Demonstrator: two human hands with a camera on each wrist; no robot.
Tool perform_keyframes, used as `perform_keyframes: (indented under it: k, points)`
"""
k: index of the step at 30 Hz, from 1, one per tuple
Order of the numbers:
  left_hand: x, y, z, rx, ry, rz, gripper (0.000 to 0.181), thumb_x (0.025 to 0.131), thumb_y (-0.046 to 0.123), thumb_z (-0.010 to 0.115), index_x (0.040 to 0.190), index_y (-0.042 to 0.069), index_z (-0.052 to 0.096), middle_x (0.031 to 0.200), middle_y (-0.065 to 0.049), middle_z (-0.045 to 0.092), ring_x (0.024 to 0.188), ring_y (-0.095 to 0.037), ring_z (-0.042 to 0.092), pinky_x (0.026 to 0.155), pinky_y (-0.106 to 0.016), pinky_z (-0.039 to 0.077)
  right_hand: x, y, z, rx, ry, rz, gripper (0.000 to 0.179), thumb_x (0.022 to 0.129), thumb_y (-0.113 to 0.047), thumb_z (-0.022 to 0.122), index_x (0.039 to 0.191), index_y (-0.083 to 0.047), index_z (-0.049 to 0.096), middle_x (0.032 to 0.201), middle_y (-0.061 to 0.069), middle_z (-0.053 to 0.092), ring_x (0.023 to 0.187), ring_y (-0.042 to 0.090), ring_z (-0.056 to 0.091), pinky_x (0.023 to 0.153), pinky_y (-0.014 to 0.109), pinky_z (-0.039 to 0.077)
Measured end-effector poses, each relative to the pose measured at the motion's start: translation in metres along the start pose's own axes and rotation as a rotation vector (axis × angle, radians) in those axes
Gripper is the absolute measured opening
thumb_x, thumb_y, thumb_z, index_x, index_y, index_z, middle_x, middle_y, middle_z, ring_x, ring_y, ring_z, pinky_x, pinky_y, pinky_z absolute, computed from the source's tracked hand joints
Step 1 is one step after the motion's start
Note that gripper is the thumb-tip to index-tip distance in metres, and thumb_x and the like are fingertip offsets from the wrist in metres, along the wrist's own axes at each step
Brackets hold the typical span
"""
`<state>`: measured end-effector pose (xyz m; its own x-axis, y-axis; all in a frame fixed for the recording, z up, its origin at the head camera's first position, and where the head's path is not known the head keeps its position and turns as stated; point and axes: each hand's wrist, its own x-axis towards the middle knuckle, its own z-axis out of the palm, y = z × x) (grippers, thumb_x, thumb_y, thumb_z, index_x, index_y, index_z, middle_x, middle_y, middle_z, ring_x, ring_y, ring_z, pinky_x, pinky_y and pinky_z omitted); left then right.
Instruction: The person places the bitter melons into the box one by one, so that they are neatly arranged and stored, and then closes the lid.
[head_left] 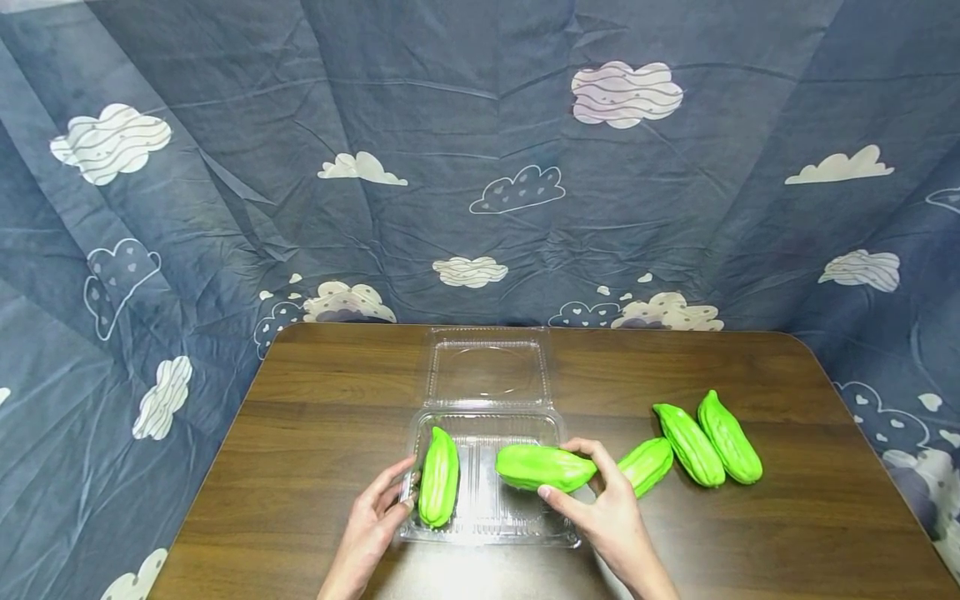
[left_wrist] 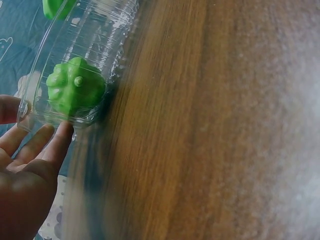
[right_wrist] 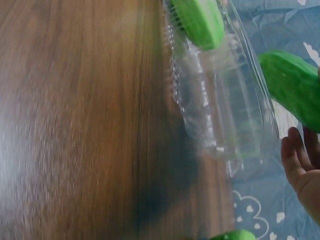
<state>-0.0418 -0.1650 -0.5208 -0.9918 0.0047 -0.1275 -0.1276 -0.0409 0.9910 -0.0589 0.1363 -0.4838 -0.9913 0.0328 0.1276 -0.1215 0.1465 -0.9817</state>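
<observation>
Right hand (head_left: 611, 512) holds a green gourd (head_left: 543, 467) above a clear tray (head_left: 480, 492).
Its thumb and fingers clamp the gourd's end, toward the tray's three o'clock; at eight, the left hand (head_left: 369, 521) touches the rim, fingers apart. A second gourd (head_left: 438, 479) lies inside at nine, the lid (head_left: 487, 367) at twelve; three more gourds (head_left: 690, 446) rest beyond three.

Vegetables (head_left: 536, 467) are green, the backdrop (head_left: 442, 117) cloud-patterned blue.
</observation>
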Motion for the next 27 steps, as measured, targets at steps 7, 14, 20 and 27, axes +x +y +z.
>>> perform_keyframes:
  k: [7,14,20,27]
  points:
    - [0.000,0.000,0.000,0.002,-0.003,0.005,0.058,0.084,-0.011,0.056,0.140,0.006,0.052,0.137,-0.022,0.052,0.121,-0.029,0.055,0.091,-0.025,0.046,0.001,0.000,0.009,0.177,-0.067,-0.058,0.062,0.074,0.013,0.077,0.123,0.005,0.040,0.124,0.025,0.049,0.107,0.019,0.061,0.092,0.024,0.048]
    - [-0.001,0.001,0.000,0.000,0.000,0.003,0.056,0.086,-0.009,0.057,0.140,0.007,0.053,0.136,-0.021,0.054,0.121,-0.029,0.055,0.091,-0.024,0.046,0.003,0.000,0.018,0.154,-0.066,0.005,0.064,0.071,0.014,0.078,0.120,0.003,0.038,0.123,0.019,0.057,0.105,0.021,0.063,0.089,0.026,0.050]
    - [0.000,0.000,0.000,0.006,-0.007,0.004,0.057,0.085,-0.010,0.057,0.140,0.007,0.052,0.132,-0.021,0.057,0.118,-0.027,0.057,0.090,-0.025,0.047,0.007,0.000,0.023,0.089,-0.095,0.022,0.064,0.070,0.008,0.081,0.125,-0.005,0.049,0.116,0.012,0.064,0.095,0.020,0.064,0.082,0.029,0.051]
    - [0.000,0.000,0.000,0.025,-0.019,0.003,0.057,0.086,-0.009,0.056,0.141,0.006,0.051,0.138,-0.022,0.052,0.121,-0.029,0.055,0.092,-0.026,0.047,0.012,0.000,0.031,0.126,-0.147,0.034,0.062,0.077,0.001,0.078,0.132,-0.006,0.051,0.124,0.015,0.060,0.111,0.023,0.061,0.092,0.030,0.050]
